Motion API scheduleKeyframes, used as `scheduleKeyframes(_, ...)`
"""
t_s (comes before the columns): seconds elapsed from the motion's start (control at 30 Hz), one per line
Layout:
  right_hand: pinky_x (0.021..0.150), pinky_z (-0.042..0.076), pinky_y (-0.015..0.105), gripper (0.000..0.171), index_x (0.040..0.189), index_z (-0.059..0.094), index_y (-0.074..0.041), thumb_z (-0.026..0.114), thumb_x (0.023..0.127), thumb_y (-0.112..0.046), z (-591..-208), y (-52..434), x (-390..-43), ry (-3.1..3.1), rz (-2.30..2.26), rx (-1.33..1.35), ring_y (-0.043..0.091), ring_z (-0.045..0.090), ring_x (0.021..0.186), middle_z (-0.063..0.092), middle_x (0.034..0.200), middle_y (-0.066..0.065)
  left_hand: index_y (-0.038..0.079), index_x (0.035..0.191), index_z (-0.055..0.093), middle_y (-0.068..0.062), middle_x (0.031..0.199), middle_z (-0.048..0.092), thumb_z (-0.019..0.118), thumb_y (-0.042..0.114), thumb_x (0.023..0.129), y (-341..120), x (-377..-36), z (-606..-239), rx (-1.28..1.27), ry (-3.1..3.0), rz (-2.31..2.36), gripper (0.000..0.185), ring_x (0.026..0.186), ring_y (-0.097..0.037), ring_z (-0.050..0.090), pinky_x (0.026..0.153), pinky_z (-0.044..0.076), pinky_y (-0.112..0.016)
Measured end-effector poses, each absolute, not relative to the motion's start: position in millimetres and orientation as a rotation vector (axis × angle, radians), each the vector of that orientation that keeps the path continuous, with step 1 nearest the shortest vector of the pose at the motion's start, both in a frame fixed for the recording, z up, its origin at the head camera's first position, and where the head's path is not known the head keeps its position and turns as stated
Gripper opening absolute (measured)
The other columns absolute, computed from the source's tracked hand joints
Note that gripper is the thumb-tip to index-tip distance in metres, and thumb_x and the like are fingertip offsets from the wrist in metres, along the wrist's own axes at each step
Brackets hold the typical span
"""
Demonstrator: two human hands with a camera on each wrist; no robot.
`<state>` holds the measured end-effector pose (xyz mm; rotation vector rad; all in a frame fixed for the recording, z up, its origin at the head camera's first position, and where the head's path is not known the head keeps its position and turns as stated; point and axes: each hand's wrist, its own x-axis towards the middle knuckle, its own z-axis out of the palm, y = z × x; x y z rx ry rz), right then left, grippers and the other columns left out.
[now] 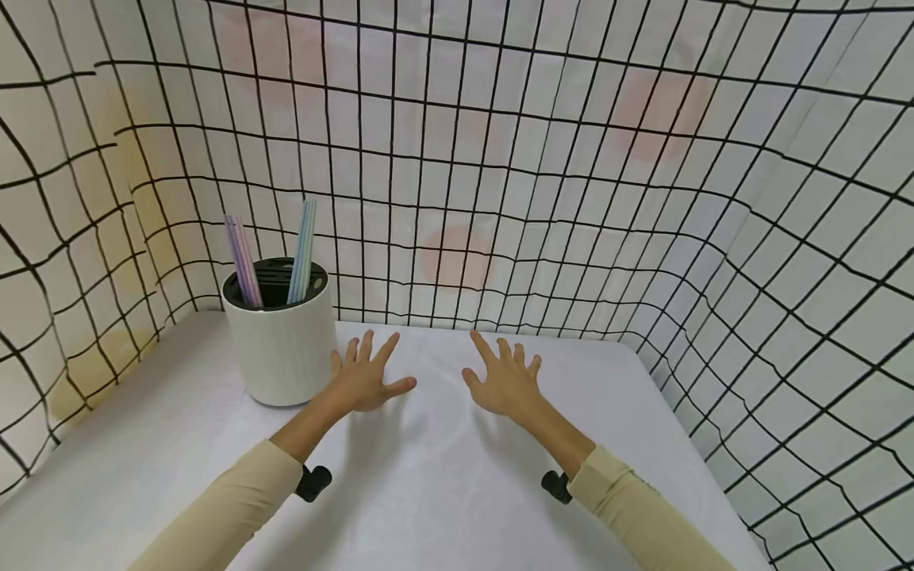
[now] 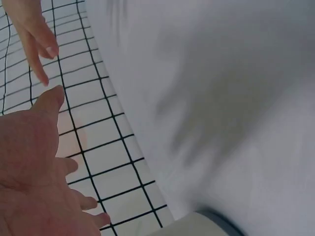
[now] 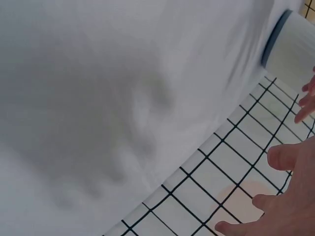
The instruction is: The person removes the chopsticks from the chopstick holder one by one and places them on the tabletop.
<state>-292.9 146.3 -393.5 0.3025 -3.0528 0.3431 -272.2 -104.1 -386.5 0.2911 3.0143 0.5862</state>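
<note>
Two hands, left (image 1: 364, 381) and right (image 1: 505, 381), fingers spread, beside one holder (image 1: 282, 345) with two straws (image 1: 243, 270).

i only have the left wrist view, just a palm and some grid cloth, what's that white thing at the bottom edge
Observer: It is a white round holder standing upright on the table, just to the left of the left hand.
Operator: anything in it
Observer: Two pastel sticks stand in it, a purple stick and a blue stick, both leaning slightly and poking above its dark rim.
Operator: is the other hand holding something
Observer: No. The right hand is spread with straight fingers over the bare table, holding nothing, apart from the left hand.
</note>
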Motion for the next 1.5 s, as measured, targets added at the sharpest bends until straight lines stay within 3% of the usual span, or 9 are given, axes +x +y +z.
scheduleKeyframes(0.2,0.113,0.016,0.08,0.067,0.162,0.022,-0.032,0.045,0.102,-0.052,-382.2,135.6,-294.8,-3.052,0.372,0.326,0.053,0.028,0.147,0.032,0.161,0.023,0.015,0.162,0.023,-0.034,0.164,0.013,0.056,0.057,0.099,-114.6,-268.0,-368.8,0.356,2.96,0.591,0.082,0.151,-0.054,0.015,0.119,0.016,-0.074)
scheduleKeyframes(0.37,0.114,0.02,0.077,0.067,0.161,0.027,-0.028,0.046,0.102,-0.052,-369.5,124.0,-297.3,-3.078,0.394,0.358,0.052,0.033,0.145,0.037,0.159,0.024,0.012,0.159,0.032,-0.039,0.157,0.027,0.054,0.055,0.101,-127.3,-260.9,-349.4,0.455,2.916,0.608,0.076,0.145,-0.056,0.031,0.114,0.033,-0.071)
scheduleKeyframes(0.5,0.111,0.032,0.074,0.067,0.16,0.03,-0.022,0.048,0.102,-0.049,-358.9,112.0,-302.5,-3.09,0.458,0.442,0.047,0.041,0.142,0.044,0.155,0.023,0.01,0.157,0.036,-0.031,0.154,0.042,0.053,0.058,0.1,-142.3,-254.7,-333.2,0.47,2.825,0.665,0.076,0.139,-0.049,0.044,0.112,0.039,-0.066)
scheduleKeyframes(0.7,0.103,0.052,0.056,0.064,0.159,0.031,-0.017,0.049,0.104,-0.044,-335.8,88.3,-305.5,-3.11,0.597,0.564,0.038,0.058,0.13,0.059,0.143,0.019,0.006,0.149,0.048,-0.023,0.148,0.052,0.048,0.06,0.102,-174.4,-250.4,-310.1,0.49,2.771,0.656,0.072,0.133,-0.043,0.053,0.109,0.044,-0.062)
scheduleKeyframes(0.8,0.1,0.054,0.053,0.065,0.16,0.03,-0.018,0.049,0.104,-0.044,-323.3,71.7,-306.0,-3.115,0.623,0.61,0.037,0.061,0.126,0.064,0.136,0.019,0.004,0.146,0.051,-0.025,0.145,0.054,0.047,0.059,0.102,-195.9,-247.9,-298.0,0.466,2.714,0.722,0.07,0.124,-0.042,0.061,0.102,0.052,-0.057)
scheduleKeyframes(0.93,0.101,0.053,0.055,0.063,0.159,0.031,-0.02,0.048,0.104,-0.045,-309.9,48.0,-308.5,-3.1,0.656,0.672,0.039,0.056,0.131,0.062,0.14,0.02,-0.001,0.142,0.052,-0.026,0.129,0.063,0.048,0.056,0.103,-227.6,-243.5,-283.5,0.412,2.63,0.785,0.069,0.107,-0.034,0.069,0.087,0.061,-0.046)
scheduleKeyframes(1.1,0.095,0.057,0.048,0.06,0.156,0.038,-0.018,0.049,0.104,-0.044,-295.3,21.0,-316.1,-3.072,0.739,0.713,0.034,0.066,0.117,0.065,0.135,0.016,-0.006,0.142,0.051,-0.025,0.121,0.067,0.047,0.051,0.105,-262.3,-239.3,-269.6,0.318,2.605,0.826,0.069,0.103,-0.028,0.07,0.087,0.062,-0.042)
scheduleKeyframes(1.3,0.073,0.065,0.036,0.057,0.152,0.044,-0.018,0.055,0.103,-0.044,-275.8,-8.4,-325.8,-3.098,1.212,0.621,0.033,0.07,0.104,0.061,0.134,0.015,-0.011,0.145,0.043,-0.027,0.128,0.065,0.045,0.047,0.108,-292.5,-241.0,-250.1,0.239,2.571,1.047,0.069,0.112,-0.032,0.068,0.094,0.06,-0.043)
scheduleKeyframes(1.5,0.083,0.064,0.043,0.053,0.146,0.05,-0.008,0.059,0.103,-0.037,-263.8,-32.4,-333.0,-2.986,1.665,0.581,0.035,0.07,0.101,0.064,0.127,0.023,-0.012,0.148,0.036,-0.018,0.121,0.069,0.037,0.035,0.112,-323.3,-247.5,-238.0,0.182,2.59,1.231,0.059,0.104,-0.019,0.071,0.093,0.061,-0.039)
